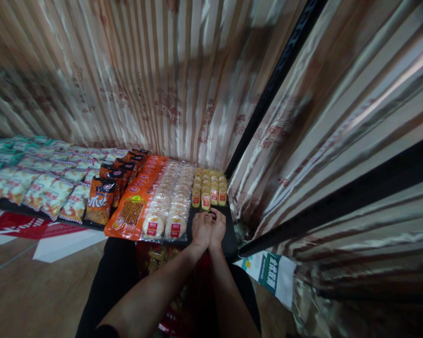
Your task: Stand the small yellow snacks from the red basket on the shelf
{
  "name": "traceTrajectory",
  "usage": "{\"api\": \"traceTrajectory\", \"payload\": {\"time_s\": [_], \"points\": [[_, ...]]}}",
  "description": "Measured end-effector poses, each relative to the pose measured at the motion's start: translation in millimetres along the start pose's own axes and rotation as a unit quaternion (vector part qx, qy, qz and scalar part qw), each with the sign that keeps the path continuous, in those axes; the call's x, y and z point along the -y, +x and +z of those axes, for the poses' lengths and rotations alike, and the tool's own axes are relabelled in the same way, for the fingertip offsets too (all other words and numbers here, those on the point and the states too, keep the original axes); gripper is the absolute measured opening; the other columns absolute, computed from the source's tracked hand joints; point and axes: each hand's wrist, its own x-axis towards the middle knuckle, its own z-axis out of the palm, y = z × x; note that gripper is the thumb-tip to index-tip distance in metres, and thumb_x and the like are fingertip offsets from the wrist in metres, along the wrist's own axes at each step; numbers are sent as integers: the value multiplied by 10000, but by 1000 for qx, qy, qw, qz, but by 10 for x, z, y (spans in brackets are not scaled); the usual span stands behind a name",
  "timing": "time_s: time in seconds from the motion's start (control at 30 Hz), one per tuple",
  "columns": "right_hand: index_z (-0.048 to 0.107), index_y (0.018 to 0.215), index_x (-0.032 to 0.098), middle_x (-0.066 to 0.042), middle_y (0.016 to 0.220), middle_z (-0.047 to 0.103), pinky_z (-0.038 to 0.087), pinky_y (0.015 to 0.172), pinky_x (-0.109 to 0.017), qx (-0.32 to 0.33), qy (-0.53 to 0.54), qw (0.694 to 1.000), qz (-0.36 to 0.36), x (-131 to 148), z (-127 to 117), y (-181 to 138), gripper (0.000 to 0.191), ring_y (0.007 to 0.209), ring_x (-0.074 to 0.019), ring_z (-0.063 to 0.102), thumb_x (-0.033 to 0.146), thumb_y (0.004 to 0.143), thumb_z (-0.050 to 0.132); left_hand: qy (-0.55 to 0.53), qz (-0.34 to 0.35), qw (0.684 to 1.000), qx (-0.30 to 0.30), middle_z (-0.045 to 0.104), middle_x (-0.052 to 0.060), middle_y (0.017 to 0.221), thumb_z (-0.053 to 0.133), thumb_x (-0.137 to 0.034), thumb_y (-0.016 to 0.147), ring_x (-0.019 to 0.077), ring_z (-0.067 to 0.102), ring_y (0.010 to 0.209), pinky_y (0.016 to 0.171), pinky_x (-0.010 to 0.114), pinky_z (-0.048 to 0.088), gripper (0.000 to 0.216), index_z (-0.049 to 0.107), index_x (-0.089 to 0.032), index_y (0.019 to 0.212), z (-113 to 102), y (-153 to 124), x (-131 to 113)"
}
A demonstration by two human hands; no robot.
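My left hand [201, 229] and my right hand [218, 228] are side by side and touching, low over the dark shelf [229, 234]. Their fingers curl together just in front of small yellow-wrapped snack packets [210, 187] with red labels. Whatever lies between the fingers, if anything, is hidden. Left of the hands stand rows of round white crackers in clear wrap [169, 206]. Beside those lies an orange bag of stick snacks [132, 213].
Further left are orange-and-black snack bags [99, 199] and many pale chip bags [52, 195]. A black post [268, 94] rises at the shelf's right corner. Pleated curtain [144, 80] hangs behind. A printed white-and-green sheet [271, 277] sits lower right.
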Motion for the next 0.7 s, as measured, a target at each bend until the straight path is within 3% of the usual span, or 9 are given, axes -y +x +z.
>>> {"api": "traceTrajectory", "payload": {"time_s": [0.33, 0.7], "points": [[644, 963, 161, -90, 964, 605, 465, 786, -303, 38, -37, 998, -17, -94, -169, -483, 330, 848, -185, 585, 243, 716, 441, -16, -72, 997, 27, 656, 75, 1021, 354, -162, 881, 168, 586, 963, 886, 286, 447, 317, 649, -184, 995, -249, -533, -42], [642, 932, 164, -90, 962, 609, 462, 828, -336, 47, -43, 995, -70, 15, -267, -930, 323, 887, -191, 575, 254, 741, 398, -70, -41, 997, 8, 643, 76, 1003, 348, -157, 874, 164, 575, 975, 924, 296, 449, 301, 637, -172, 956, -423, -951, 138]]}}
